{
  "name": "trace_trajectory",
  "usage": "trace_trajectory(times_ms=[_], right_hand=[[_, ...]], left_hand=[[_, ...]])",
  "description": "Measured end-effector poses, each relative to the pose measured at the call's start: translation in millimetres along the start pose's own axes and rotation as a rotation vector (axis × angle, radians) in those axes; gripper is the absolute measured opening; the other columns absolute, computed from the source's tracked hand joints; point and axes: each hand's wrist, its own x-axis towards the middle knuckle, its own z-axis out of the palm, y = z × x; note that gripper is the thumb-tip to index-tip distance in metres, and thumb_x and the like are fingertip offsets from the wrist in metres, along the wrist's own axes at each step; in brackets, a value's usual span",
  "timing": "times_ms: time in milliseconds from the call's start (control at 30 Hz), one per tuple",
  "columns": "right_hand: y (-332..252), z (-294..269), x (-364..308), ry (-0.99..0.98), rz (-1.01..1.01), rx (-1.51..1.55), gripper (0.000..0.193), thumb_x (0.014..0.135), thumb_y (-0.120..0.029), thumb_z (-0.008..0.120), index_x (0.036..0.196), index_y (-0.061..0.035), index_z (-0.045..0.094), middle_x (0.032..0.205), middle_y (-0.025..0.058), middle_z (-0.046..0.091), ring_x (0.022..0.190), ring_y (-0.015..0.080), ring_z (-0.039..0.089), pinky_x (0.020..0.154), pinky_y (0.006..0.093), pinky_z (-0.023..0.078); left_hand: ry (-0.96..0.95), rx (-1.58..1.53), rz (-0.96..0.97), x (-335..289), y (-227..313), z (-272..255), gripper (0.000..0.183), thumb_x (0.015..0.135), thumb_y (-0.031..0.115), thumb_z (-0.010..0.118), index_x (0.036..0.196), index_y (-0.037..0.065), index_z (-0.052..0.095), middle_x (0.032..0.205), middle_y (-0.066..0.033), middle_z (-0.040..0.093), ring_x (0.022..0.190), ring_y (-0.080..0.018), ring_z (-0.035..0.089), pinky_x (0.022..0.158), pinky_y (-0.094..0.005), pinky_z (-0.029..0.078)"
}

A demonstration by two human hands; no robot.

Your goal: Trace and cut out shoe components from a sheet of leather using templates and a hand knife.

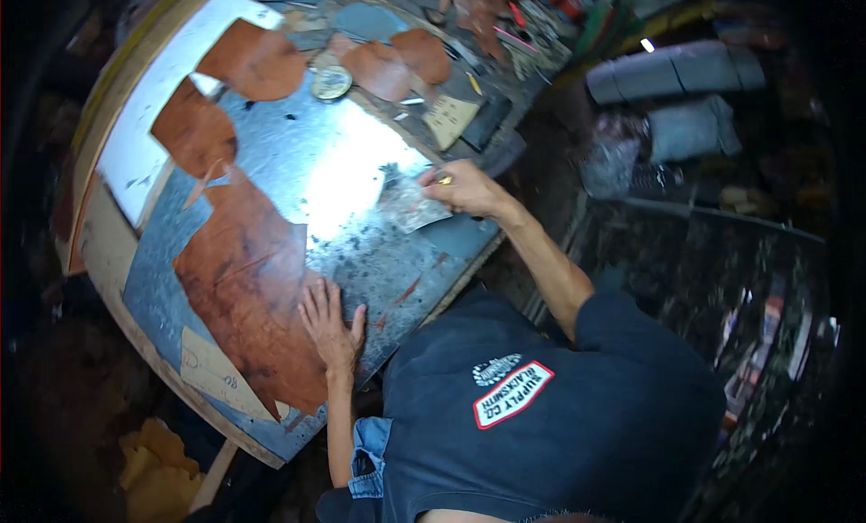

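A large irregular piece of reddish-brown leather [244, 279] lies flat on the grey, stained work surface [271, 148]. My left hand [332, 332] rests on its right edge, fingers spread and palm down. Farther right, my right hand [465, 189] is closed, thumb and fingers pinched at the edge of a thin, pale grey sheet with reddish marks [410, 201]. A yellow ring-like glint shows at its fingers. Under the leather's lower left edge sits a tan pattern piece with handwriting [216, 374].
Rounded brown leather pieces [257, 63] lie along the far side, near a round tin [331, 83]. A tan card [451, 121] and scattered tools [532, 45] crowd the far right. A wrapped roll [677, 72] stands beyond the table. Wooden trim edges the table's left.
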Motion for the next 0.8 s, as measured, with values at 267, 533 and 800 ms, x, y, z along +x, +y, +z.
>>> trace_trajectory(times_ms=[267, 533, 800], right_hand=[[2, -45, 17, 0.335, -0.033, 0.642, 0.024, 0.086, -0.013, 0.068, 0.104, 0.0004, 0.059, 0.073, 0.005, 0.062, 0.054, 0.0121, 0.06, 0.041, 0.0228, 0.044], [31, -80, 43, 0.388, -0.055, 0.987, 0.031, 0.085, -0.013, 0.069, 0.109, -0.0002, 0.054, 0.086, 0.0087, 0.064, 0.063, 0.0171, 0.066, 0.045, 0.0248, 0.047], [46, -36, -24, 0.475, 0.119, 0.638, 0.032, 0.091, -0.022, 0.065, 0.113, 0.0002, 0.059, 0.085, 0.0089, 0.067, 0.05, 0.0082, 0.052, 0.044, 0.0214, 0.042]], left_hand=[[0.013, 0.085, -0.03, 4, -1, 2, 0.062, 0.085, 0.036, 0.066, 0.138, 0.009, 0.047, 0.151, -0.0143, 0.036, 0.141, -0.0387, 0.027, 0.115, -0.0545, 0.018], [0.018, 0.098, -0.015, 3, -3, 5, 0.064, 0.084, 0.037, 0.067, 0.139, 0.009, 0.047, 0.151, -0.0141, 0.036, 0.141, -0.039, 0.026, 0.115, -0.0539, 0.017], [0.071, 0.054, 0.023, 8, 0, 0, 0.065, 0.083, 0.036, 0.067, 0.138, 0.009, 0.047, 0.15, -0.0151, 0.036, 0.14, -0.0406, 0.028, 0.114, -0.0557, 0.019]])
